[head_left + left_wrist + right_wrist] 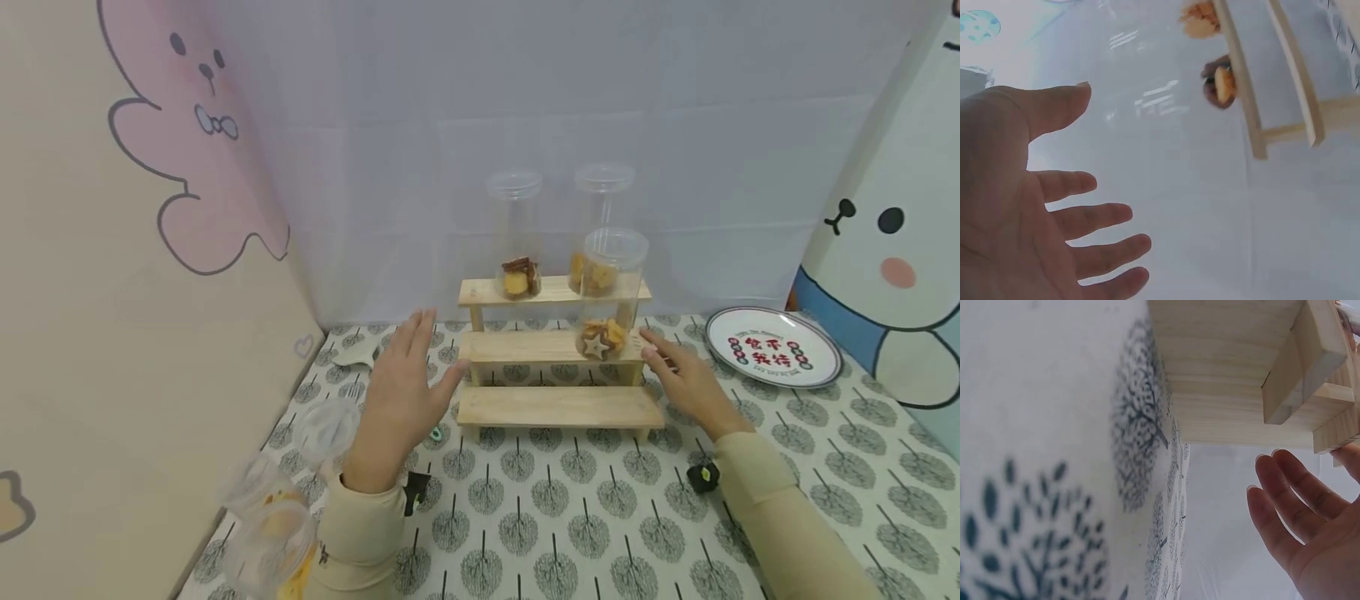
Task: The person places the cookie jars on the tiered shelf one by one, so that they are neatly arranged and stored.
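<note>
A three-step wooden rack [555,405] stands on the patterned cloth. On its middle step, toward the right end, is a clear lidded jar [613,287] with star-shaped cookies inside. Two more clear jars stand on the top step: a left jar [514,225] with brown and yellow pieces, and a right jar [603,196] with yellow pieces. My right hand [690,385] is at the rack's right side, its fingers extended; in the right wrist view a finger appears to touch the step's end. My left hand [402,400] is raised left of the rack, fingers straight, holding nothing.
A white plate [774,367] with red writing lies at the back right. On the left are a pale spoon [357,356], a clear round lid [327,427] and clear jars [270,542] with yellow contents. A fabric wall [390,217] rises behind the rack.
</note>
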A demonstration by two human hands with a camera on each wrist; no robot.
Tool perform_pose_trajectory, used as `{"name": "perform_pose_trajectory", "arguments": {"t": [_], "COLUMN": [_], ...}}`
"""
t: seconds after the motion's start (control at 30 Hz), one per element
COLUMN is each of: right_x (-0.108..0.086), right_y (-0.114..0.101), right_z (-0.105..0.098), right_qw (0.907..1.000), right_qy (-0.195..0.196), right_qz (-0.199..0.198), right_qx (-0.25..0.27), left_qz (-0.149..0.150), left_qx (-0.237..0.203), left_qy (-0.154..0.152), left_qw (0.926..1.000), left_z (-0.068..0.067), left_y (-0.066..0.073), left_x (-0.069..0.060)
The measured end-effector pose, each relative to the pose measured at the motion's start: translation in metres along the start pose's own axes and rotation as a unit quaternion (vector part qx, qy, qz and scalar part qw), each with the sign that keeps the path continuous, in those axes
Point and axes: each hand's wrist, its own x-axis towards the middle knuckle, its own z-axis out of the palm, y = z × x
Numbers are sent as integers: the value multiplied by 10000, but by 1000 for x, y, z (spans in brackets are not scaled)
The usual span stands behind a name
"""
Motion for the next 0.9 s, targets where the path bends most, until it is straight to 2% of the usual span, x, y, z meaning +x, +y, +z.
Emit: {"name": "perform_pose_trajectory", "arguments": {"t": [0.13, 0.3, 0.4, 0.53, 0.67, 0.9], "right_x": [0, -1, -1, -1, 0, 1], "right_y": [-2, -3, -3, -3, -3, -2], "right_z": [-2, -2, -1, -1, -2, 0], "right_qw": [10000, 10000, 10000, 10000, 10000, 10000], "right_qy": [-46, -79, -89, -56, -19, -41], "right_qz": [-10, -30, -31, 22, 45, 36], "right_qx": [-8, -9, 5, 45, 71, 4], "left_qz": [-270, -825, -1165, -1464, -1779, -2331], "left_qx": [292, 571, 760, 1128, 1385, 1204], "left_qy": [211, 52, -72, -113, -359, -935], "left_qw": [9990, 9949, 9903, 9827, 9736, 9604], "left_z": [-15, -22, -25, -28, -33, -37], "left_y": [-10, -19, -23, -25, -26, -30], "left_x": [-10, -23, -30, -38, -42, -50]}}
